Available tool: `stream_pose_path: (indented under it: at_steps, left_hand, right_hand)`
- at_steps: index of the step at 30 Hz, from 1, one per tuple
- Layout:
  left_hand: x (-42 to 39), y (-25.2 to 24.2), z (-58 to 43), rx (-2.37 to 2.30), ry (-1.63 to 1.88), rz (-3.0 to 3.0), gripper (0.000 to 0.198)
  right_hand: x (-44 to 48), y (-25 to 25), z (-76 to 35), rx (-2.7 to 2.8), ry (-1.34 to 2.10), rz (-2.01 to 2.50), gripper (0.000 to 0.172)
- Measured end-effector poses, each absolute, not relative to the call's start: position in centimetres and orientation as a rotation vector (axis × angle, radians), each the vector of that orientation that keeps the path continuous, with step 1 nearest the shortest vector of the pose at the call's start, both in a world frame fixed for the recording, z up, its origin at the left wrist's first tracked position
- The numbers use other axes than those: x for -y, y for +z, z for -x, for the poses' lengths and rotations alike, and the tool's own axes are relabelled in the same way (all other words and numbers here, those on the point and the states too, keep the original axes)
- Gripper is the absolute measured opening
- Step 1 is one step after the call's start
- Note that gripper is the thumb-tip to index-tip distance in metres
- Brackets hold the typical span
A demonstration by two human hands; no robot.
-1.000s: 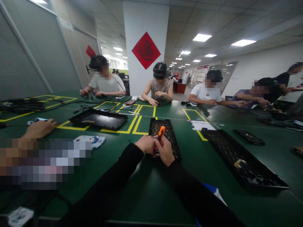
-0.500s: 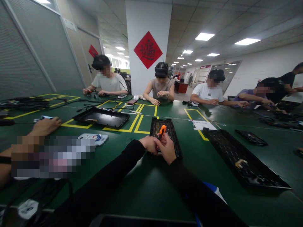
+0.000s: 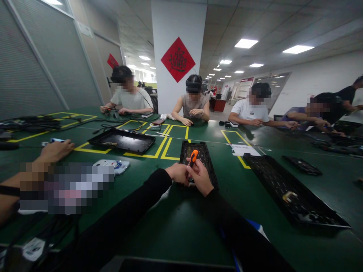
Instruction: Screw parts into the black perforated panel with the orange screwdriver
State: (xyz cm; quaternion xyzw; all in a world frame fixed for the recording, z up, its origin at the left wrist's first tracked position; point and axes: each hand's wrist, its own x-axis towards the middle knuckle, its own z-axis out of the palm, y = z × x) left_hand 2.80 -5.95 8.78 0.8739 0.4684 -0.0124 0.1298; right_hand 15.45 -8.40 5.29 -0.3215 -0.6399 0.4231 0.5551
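An orange-and-black screwdriver (image 3: 194, 156) stands tilted over a black plastic tray-like housing (image 3: 210, 166) on the green table. My right hand (image 3: 202, 177) is closed around its handle, which pokes up above the fingers. Right beside it, my left hand (image 3: 178, 173) is curled in over the housing, its fingertips close to the lower end of the screwdriver. What those fingers grip is hidden. The tool's tip is out of sight behind both hands. Ribs and small fittings show inside the housing.
A long black housing (image 3: 283, 185) lies to the right, with a smaller black piece (image 3: 302, 165) beyond it. Another black tray (image 3: 123, 141) sits at left, near a plastic packet (image 3: 113, 167). A co-worker's hand (image 3: 58, 151) rests at far left; several people sit opposite.
The screwdriver's handle has tipped slightly to the left and is more upright. Both of my hands stay almost in the same place over the housing.
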Motion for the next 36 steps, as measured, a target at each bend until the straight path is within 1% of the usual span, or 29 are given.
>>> stream_pose_path:
  at_steps: [2,5,7,9,11,14,16,20,25,28,32,34,36]
  left_hand:
    - [5.9,8.7,-2.8,-1.339,-0.030,-2.571,0.020]
    - [5.7,8.9,-2.2,-1.292,-0.017,-2.586,0.022]
    - [5.5,9.1,-1.2,-1.234,0.050,-2.550,0.021]
    - [5.5,9.1,-0.1,-1.147,0.240,-2.407,0.022]
    - [5.6,8.7,1.0,-1.015,0.511,-2.142,0.028]
    - [5.5,7.1,1.7,-0.855,1.027,-1.579,0.040]
    - [5.3,5.7,1.6,-0.742,1.191,-1.231,0.049]
    - [4.3,3.9,0.6,-0.649,1.334,-0.921,0.052]
    - [3.3,3.3,-0.6,-0.693,1.409,-0.846,0.051]
    - [3.3,3.1,-0.8,-0.743,1.435,-0.906,0.046]
    - [3.6,2.7,-0.8,-0.942,1.453,-1.135,0.036]
    - [3.7,2.5,-0.7,-1.025,1.468,-1.220,0.039]
    - [3.9,2.3,-0.7,-1.099,1.484,-1.273,0.049]
  right_hand:
    - [8.3,5.3,-15.3,1.460,1.018,0.746,0.031]
    - [8.4,5.4,-15.2,1.395,1.050,0.731,0.023]
    - [8.5,5.6,-15.2,1.378,1.055,0.745,0.021]
    - [8.6,5.6,-15.2,1.380,1.044,0.766,0.023]
    - [8.6,5.6,-15.1,1.389,1.021,0.787,0.024]
    - [8.6,5.4,-15.1,1.388,0.985,0.819,0.025]
    - [8.5,5.3,-15.1,1.378,0.980,0.830,0.026]
    - [8.3,5.2,-15.2,1.379,0.969,0.848,0.027]
    - [8.2,4.9,-15.3,1.426,0.905,0.901,0.028]
    - [8.1,4.9,-15.3,1.442,0.879,0.908,0.029]
    - [8.1,5.2,-15.3,1.401,0.930,0.879,0.034]
    - [8.2,5.3,-15.2,1.371,0.966,0.845,0.033]
    - [8.3,5.5,-15.2,1.361,1.004,0.812,0.032]
